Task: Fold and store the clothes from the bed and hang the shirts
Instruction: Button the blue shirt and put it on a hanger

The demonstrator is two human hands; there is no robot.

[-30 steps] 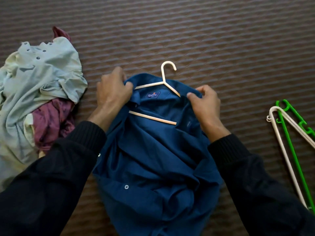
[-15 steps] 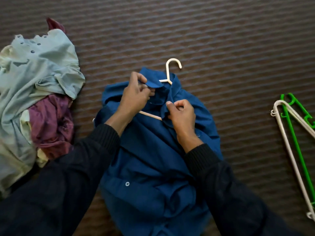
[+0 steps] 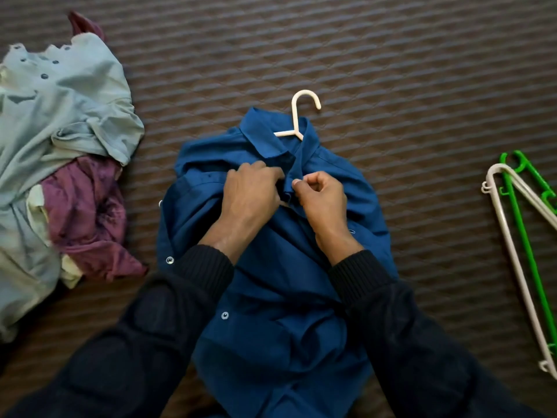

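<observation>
Blue shirt [image 3: 280, 267] judged soft, light, slippery on its white hanger [image 3: 297, 116]. Left hand [image 3: 251, 196] and right hand [image 3: 321, 197] each pinched the placket below the collar; lift by the hook.

The shirt [image 3: 271, 297] lies on the bed cover [image 3: 391, 70], with a hanger [image 3: 297, 122] inside it whose hook sticks out past the collar on the shirt's far side. Both hands, the left hand [image 3: 250, 191] and the right hand [image 3: 321, 197], rest on the shirt just below its collar. Left of the shirt lies a heap of clothes [image 3: 60, 161]; well to the shirt's right lie two spare hangers [image 3: 518, 251], one across the other
</observation>
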